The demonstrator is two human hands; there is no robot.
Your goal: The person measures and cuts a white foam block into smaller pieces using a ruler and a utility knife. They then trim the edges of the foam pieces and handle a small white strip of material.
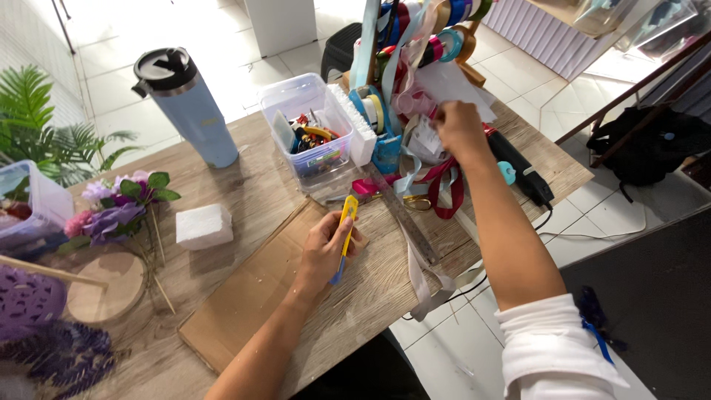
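- Progress, as judged from the table: the work looks to be at an early, gathering stage. The cardboard sheet lies flat and whole under the left forearm, with no cut line visible in it, and the white foam block well to the left of the left hand appears untrimmed.
- The artificial flowers and the round wooden disc sit farther left again, loose and not joined to anything.
- The left hand is closed around a yellow utility knife, thumb along its side. The knife's far end points away from the person and its blue end shows below the palm. Whether the blade is extended cannot be told.
- The left arm runs up from the near table edge, wrist straight, hand resting on the cardboard's right edge.
- The right hand is reached forward, well beyond the left hand, fingers curled and pinching at something among the ribbons under the ribbon spool rack. What exactly is pinched cannot be told.
- The right arm is almost fully extended, elbow low, white sleeve pushed up.
- A metal ruler lies between the two hands; a clear plastic box of small tools stands beyond the left hand.
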